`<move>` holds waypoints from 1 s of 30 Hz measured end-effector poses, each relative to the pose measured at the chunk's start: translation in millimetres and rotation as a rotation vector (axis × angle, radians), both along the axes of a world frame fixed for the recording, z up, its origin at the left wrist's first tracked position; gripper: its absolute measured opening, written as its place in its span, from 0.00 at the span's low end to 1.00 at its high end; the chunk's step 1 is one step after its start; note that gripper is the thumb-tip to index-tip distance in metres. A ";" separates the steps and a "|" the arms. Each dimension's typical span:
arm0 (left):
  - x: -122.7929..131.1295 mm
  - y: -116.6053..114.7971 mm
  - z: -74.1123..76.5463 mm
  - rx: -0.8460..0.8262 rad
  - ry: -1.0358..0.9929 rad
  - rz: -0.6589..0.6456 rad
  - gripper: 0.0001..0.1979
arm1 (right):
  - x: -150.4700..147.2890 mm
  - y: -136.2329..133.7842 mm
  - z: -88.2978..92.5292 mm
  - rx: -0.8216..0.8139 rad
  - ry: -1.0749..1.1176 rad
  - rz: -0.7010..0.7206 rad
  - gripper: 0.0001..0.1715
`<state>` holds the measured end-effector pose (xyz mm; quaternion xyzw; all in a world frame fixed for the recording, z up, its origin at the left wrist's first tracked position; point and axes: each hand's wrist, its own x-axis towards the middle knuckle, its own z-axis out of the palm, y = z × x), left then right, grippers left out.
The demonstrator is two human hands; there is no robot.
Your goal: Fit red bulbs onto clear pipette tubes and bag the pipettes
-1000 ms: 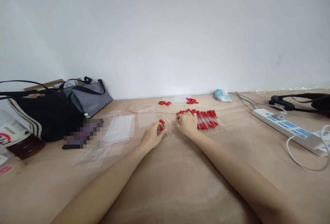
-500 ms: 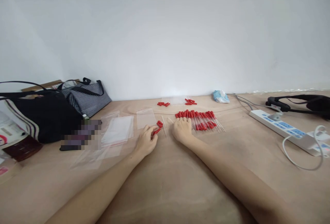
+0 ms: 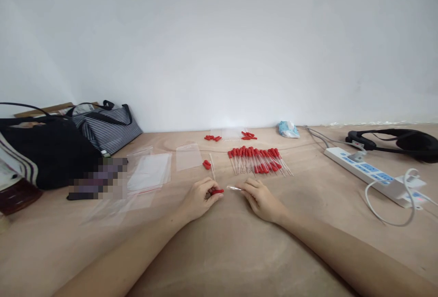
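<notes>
Bulb [image 3: 218, 192] and tube [image 3: 234, 188] sit nearly end to end, a small gap between: the left hand [image 3: 199, 200] pinches the red bulb, its tip toward the right, and the right hand [image 3: 262, 199] grips the clear tube, long axis sideways, free end facing the bulb. Droppers [image 3: 253, 154] lie beyond, nearer the right hand. The brownish table [image 3: 212, 256] meets a pale wall [image 3: 219, 50].
</notes>
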<state>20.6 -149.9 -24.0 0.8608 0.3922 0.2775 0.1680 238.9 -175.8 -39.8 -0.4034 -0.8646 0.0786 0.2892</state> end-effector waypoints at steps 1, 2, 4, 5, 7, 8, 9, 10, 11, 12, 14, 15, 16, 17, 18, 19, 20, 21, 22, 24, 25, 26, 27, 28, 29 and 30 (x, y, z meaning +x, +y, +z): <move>-0.1 0.2 0.0 -0.003 -0.005 -0.001 0.05 | -2.6 -0.2 0.2 0.001 -0.019 0.004 0.17; -0.3 0.3 0.1 -0.005 -0.009 -0.002 0.05 | -4.8 -0.1 0.2 0.003 -0.032 0.006 0.17; -0.4 0.1 0.5 -0.005 -0.011 -0.007 0.05 | -7.7 0.1 0.0 0.001 -0.048 0.009 0.17; -0.2 -0.3 0.8 -0.002 -0.013 -0.009 0.05 | -8.3 0.2 0.0 -0.002 -0.052 0.010 0.17; 0.8 -1.7 1.6 0.005 -0.021 -0.010 0.05 | -8.4 -0.1 0.2 -0.007 -0.056 0.008 0.17; 1.6 -2.7 2.1 0.005 -0.025 -0.009 0.05 | -8.2 -0.3 0.5 -0.007 -0.057 0.008 0.17; 2.5 -3.6 2.5 0.001 -0.027 -0.011 0.05 | -8.0 -0.6 0.7 -0.005 -0.056 0.009 0.17; 3.5 -4.6 2.8 -0.006 -0.029 -0.015 0.05 | -7.8 -0.9 0.8 -0.002 -0.053 0.009 0.17; 4.5 -5.4 2.9 -0.013 -0.031 -0.019 0.05 | -7.8 -1.2 0.9 0.002 -0.049 0.009 0.17; 5.4 -6.0 2.9 -0.018 -0.034 -0.022 0.05 | -7.8 -1.5 0.8 0.004 -0.045 0.009 0.17; 6.6 -6.6 2.2 -0.024 -0.042 -0.034 0.06 | -8.2 -1.9 0.7 0.004 -0.037 0.005 0.17; 6.9 -6.7 1.7 -0.023 -0.043 -0.040 0.06 | -8.4 -2.1 0.8 0.001 -0.037 0.004 0.17; 6.9 -6.6 1.2 -0.021 -0.041 -0.047 0.07 | -8.6 -2.2 1.0 -0.005 -0.040 0.006 0.17; 6.7 -6.5 0.6 -0.019 -0.035 -0.058 0.07 | -8.6 -2.3 1.5 -0.011 -0.047 0.011 0.17; 6.5 -6.5 0.1 -0.015 -0.026 -0.070 0.07 | -8.4 -2.4 2.1 -0.016 -0.056 0.017 0.17; 6.1 -6.6 -0.4 -0.009 -0.015 -0.081 0.08 | -8.1 -2.3 2.9 -0.016 -0.067 0.024 0.18; 5.8 -6.8 -0.7 -0.003 -0.004 -0.090 0.08 | -7.7 -2.1 3.7 -0.011 -0.081 0.029 0.18; 5.4 -7.2 -1.1 0.005 0.007 -0.098 0.08 | -7.2 -1.8 4.5 0.003 -0.098 0.032 0.18; 5.1 -7.6 -1.4 0.013 0.016 -0.106 0.08 | -6.6 -1.5 5.3 0.025 -0.120 0.032 0.18; 4.7 -8.5 -2.1 0.027 0.036 -0.117 0.08 | -5.6 -0.6 6.4 0.088 -0.174 0.023 0.18; 4.4 -8.8 -2.5 0.033 0.047 -0.122 0.08 | -5.2 -0.3 6.8 0.122 -0.203 0.017 0.19; 4.2 -9.1 -3.0 0.040 0.058 -0.126 0.07 | -5.0 0.0 7.1 0.154 -0.228 0.014 0.19; 3.9 -9.3 -3.5 0.048 0.068 -0.128 0.07 | -4.9 0.1 7.4 0.178 -0.248 0.013 0.19; 3.7 -9.4 -4.0 0.056 0.078 -0.129 0.07 | -5.0 0.0 7.7 0.193 -0.259 0.015 0.19; 3.5 -9.4 -4.5 0.064 0.087 -0.132 0.07 | -5.3 -0.1 7.9 0.196 -0.259 0.021 0.18; 3.3 -9.4 -5.1 0.071 0.093 -0.137 0.07 | -5.9 -0.4 8.2 0.187 -0.247 0.028 0.17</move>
